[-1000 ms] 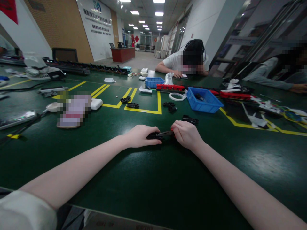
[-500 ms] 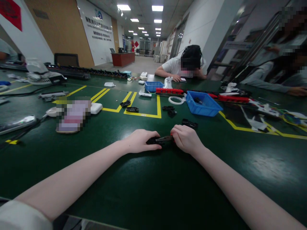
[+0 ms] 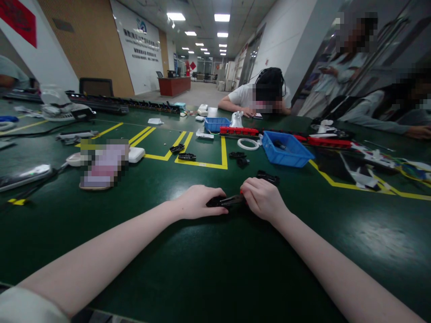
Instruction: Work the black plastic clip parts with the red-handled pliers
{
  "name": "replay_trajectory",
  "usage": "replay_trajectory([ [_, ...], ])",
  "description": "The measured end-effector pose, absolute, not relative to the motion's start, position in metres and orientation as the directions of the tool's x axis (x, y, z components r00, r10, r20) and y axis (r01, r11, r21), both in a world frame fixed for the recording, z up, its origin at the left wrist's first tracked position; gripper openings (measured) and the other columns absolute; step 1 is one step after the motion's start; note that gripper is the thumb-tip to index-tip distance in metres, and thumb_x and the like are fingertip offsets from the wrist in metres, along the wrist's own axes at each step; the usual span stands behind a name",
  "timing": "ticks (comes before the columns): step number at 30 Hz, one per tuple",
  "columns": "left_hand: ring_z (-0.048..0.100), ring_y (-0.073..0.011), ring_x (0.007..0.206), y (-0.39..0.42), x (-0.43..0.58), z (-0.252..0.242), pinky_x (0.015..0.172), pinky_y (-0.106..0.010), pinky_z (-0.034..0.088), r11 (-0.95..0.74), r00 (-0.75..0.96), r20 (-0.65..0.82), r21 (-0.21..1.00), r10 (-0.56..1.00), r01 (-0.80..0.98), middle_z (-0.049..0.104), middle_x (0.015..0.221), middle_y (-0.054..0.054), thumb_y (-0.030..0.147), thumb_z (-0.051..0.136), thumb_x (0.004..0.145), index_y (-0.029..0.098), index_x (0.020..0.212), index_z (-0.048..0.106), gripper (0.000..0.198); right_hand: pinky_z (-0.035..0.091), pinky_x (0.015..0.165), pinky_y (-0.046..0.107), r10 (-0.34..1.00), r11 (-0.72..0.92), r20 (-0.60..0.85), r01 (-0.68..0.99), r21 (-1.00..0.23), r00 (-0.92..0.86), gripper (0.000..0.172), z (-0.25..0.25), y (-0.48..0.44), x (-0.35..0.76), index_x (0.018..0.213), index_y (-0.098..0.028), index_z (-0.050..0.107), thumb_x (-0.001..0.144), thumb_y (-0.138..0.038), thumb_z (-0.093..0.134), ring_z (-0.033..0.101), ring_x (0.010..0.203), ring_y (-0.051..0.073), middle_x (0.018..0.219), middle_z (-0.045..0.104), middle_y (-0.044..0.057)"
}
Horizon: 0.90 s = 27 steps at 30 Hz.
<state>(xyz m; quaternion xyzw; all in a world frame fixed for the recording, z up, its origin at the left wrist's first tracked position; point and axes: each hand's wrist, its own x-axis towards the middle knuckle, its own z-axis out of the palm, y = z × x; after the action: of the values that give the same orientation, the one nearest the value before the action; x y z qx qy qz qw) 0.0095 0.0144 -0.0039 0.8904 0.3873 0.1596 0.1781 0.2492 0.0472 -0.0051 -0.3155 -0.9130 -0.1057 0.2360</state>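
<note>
Between the thumb and fingers of my left hand (image 3: 202, 202) is a small black plastic part (image 3: 214, 202), partly covered by the fingers. My right hand (image 3: 261, 197) is closed round the red handles of long-nose pliers (image 3: 235, 200). The pliers' jaws point left and reach the black part; whether they grip it cannot be made out. Just beyond my right hand lies another black part (image 3: 268, 176). Farther off, more black parts (image 3: 186, 156) rest on the green table (image 3: 208, 260).
A blue bin (image 3: 288, 152) with dark pieces inside stands beyond my right hand, beside a white ring (image 3: 248, 144). Red strips (image 3: 239, 131) lie behind it. A phone (image 3: 104, 166) and a white case (image 3: 136, 155) are at left. A person (image 3: 269, 89) leans on the table's far side.
The view has tilted slightly, so everything sits a little lower. Both hands keep their hold on the black part and the pliers. At right, a standing person shows more fully.
</note>
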Motion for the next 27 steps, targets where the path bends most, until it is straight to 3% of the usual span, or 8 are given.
replay_trajectory([
  [14, 0.066, -0.0198, 0.077, 0.015, 0.010, -0.006, 0.060, -0.025, 0.037, -0.658, 0.662, 0.154, 0.404, 0.734, 0.635, 0.070, 0.092, -0.003, 0.053, 0.056, 0.091, 0.022, 0.111, 0.060, 0.037, 0.033, 0.062, 0.031, 0.479, 0.808, 0.490, 0.584, 0.079, -0.728, 0.039, -0.007, 0.043, 0.244, 0.070, -0.017, 0.055, 0.099, -0.024, 0.030, 0.045, 0.059, 0.014, 0.069, 0.057, 0.005],
  [27, 0.065, -0.0192, 0.077, 0.014, 0.010, -0.004, 0.061, -0.025, 0.038, -0.648, 0.656, 0.147, 0.416, 0.740, 0.638, 0.070, 0.093, -0.002, 0.051, 0.055, 0.092, 0.022, 0.110, 0.060, 0.034, 0.036, 0.068, 0.032, 0.517, 0.773, 0.532, 0.632, 0.046, -0.670, 0.034, -0.006, 0.046, 0.248, 0.077, -0.018, 0.057, 0.099, -0.024, 0.032, 0.054, 0.073, 0.017, 0.081, 0.063, 0.008],
])
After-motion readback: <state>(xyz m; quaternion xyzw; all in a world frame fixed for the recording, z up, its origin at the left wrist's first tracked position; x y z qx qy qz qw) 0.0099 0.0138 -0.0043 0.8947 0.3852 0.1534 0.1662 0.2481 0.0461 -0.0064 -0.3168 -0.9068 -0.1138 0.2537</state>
